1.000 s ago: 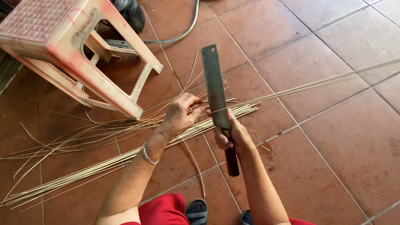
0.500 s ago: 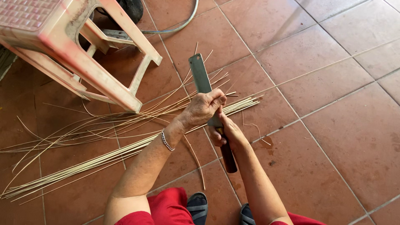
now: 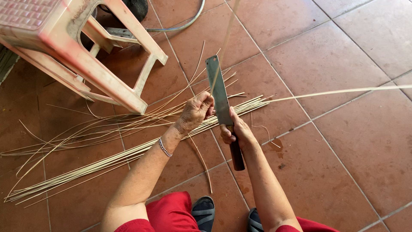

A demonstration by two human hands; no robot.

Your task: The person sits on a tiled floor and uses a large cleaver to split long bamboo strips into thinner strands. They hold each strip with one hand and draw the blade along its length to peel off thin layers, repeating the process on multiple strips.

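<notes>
My right hand grips the dark wooden handle of a long flat cleaver, its blade pointing away from me. My left hand, with a silver bracelet on the wrist, pinches a thin bamboo strip against the blade's left side. The strip rises steeply from the blade toward the top of the view. Another long pale strip runs off to the right edge. A bundle of split bamboo strips lies on the tiled floor under my arms.
A pink plastic stool lies tipped at upper left. A grey hose curves behind it. Loose thin slivers spread across the red floor tiles. My red trousers and dark sandals show at the bottom.
My left hand has risen from the bundle on the floor to the cleaver blade and now pinches a strip against it. The strip has swung upward.
</notes>
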